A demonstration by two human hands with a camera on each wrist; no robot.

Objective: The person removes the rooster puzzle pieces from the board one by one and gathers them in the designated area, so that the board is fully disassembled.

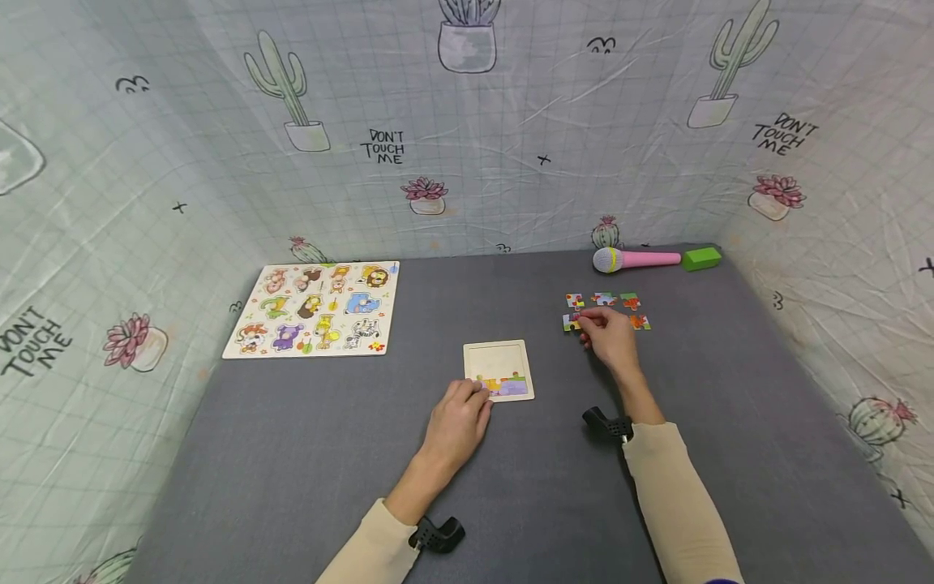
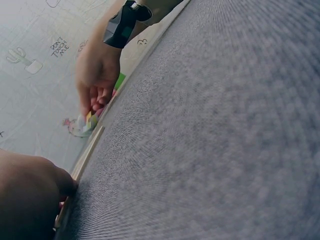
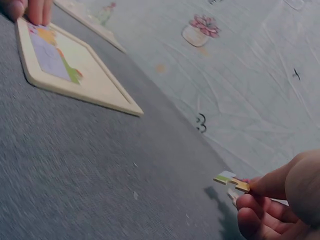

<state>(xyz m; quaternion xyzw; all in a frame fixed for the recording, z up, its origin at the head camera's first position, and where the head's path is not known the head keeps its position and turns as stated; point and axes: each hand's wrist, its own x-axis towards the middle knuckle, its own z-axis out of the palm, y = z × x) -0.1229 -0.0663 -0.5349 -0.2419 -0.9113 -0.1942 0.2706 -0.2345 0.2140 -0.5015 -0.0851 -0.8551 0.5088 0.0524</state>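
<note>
My right hand (image 1: 611,334) is over the loose jigsaw pieces on the right side of the table. Between its thumb and fingers it pinches a small jigsaw piece (image 3: 232,182), held above the cloth; a second pale edge shows just under it. My left hand (image 1: 456,418) rests its fingertips on the lower left corner of a square wooden puzzle tray (image 1: 496,345). Along the tray's near side lie joined pieces in purple, orange and green (image 1: 513,385), partly covered by the left fingers. Bare wood shows in the tray's upper part.
Several loose jigsaw pieces (image 1: 603,299) lie around the right hand. Behind them are a pink toy microphone (image 1: 649,259) and a green block (image 1: 701,259). An animal puzzle board (image 1: 336,305) lies at the back left. Patterned cloth walls (image 1: 511,162) border the grey table (image 1: 306,454).
</note>
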